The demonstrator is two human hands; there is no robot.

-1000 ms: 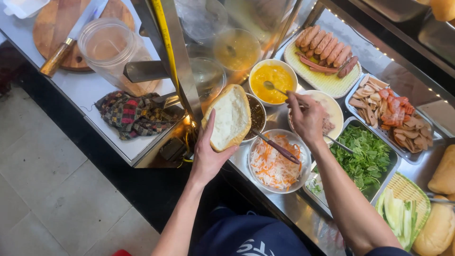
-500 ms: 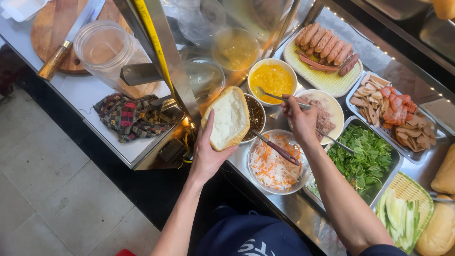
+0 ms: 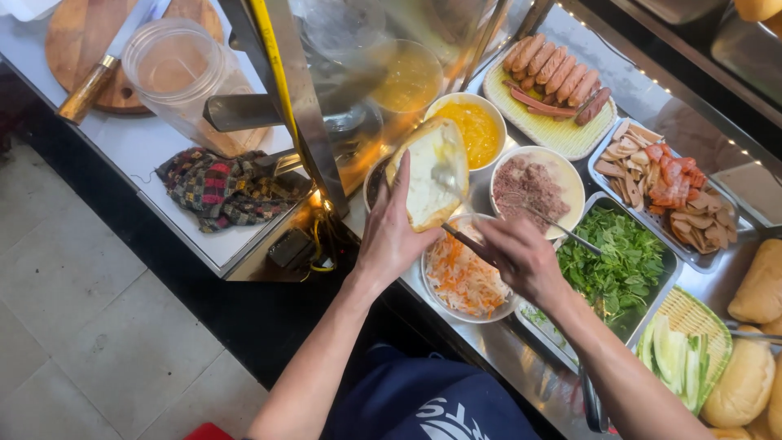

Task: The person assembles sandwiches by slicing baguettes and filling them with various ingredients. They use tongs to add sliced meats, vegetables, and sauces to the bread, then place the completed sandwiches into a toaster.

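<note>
My left hand (image 3: 391,240) holds a split bread roll (image 3: 419,195) open, with its white cut face up, over the bowls. In my right hand (image 3: 521,261) is a metal spoon (image 3: 445,176), and its tip rests on the bread's cut face. Just behind the roll stands a white bowl of yellow sauce (image 3: 476,130). A bowl of brown paste (image 3: 529,186) sits to the right, with another spoon lying in it. Under my hands is a bowl of shredded carrot and white pickle (image 3: 460,281) with a dark utensil in it.
A tray of green herbs (image 3: 619,261), a tray of sliced meats (image 3: 668,187) and a plate of sausages (image 3: 554,73) line the right. A basket of cucumber strips (image 3: 680,350) and bread rolls (image 3: 762,285) are at the far right. Left: a checked cloth (image 3: 220,187), a plastic jar (image 3: 175,69) and a knife on a wooden board (image 3: 90,49).
My right hand has drawn back from the yellow sauce bowl toward me, bringing the spoon onto the bread. The left hand has tilted the roll slightly closer to the bowls.
</note>
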